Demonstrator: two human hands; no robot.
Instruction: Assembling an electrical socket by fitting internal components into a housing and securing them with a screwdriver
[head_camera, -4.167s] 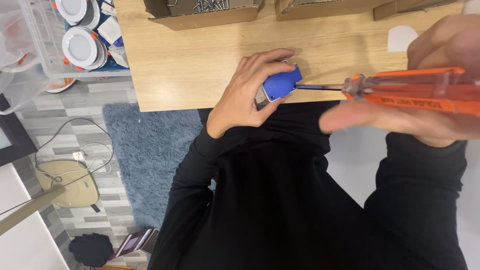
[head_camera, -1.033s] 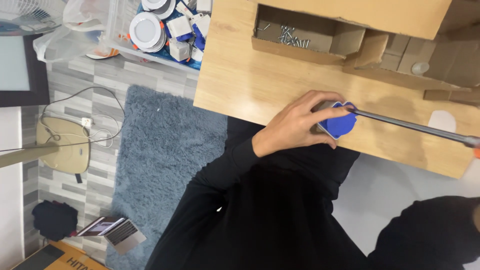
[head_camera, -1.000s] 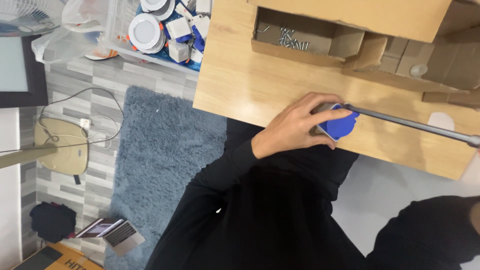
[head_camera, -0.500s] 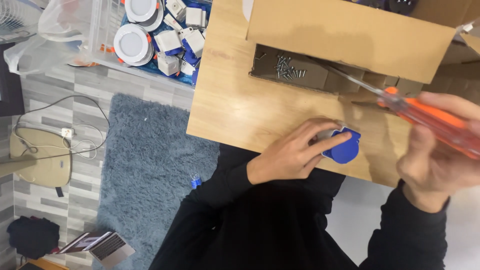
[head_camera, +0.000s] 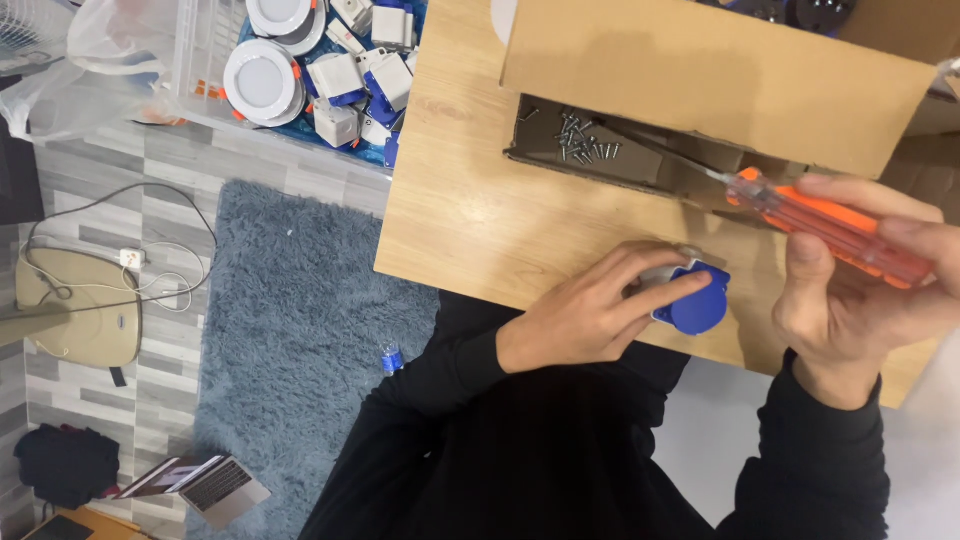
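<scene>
Left hand (head_camera: 590, 320): fingers curled, gripping a blue plug (head_camera: 695, 305) on the wooden table (head_camera: 470, 215). Right hand (head_camera: 860, 290): fingers wrapped around an orange screwdriver (head_camera: 825, 222), tip reaching far-left toward screws (head_camera: 585, 145) in a cardboard box (head_camera: 700, 75).

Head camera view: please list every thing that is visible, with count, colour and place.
Screwdriver: one, orange handle, in the right hand, tip in the screw box.
Blue part: one, blue and white, on the table under the left fingers.
Screws: many, grey, in an open cardboard box.
Large cardboard box: one, brown, rear of table.
Table: one, light wood.
Clear bin: one, on the floor, with round white lights and white-blue parts.
Rug: one, grey-blue, floor.
Laptop: one, open, floor.
Left hand: on the blue part.
Right hand: grips the screwdriver.
</scene>
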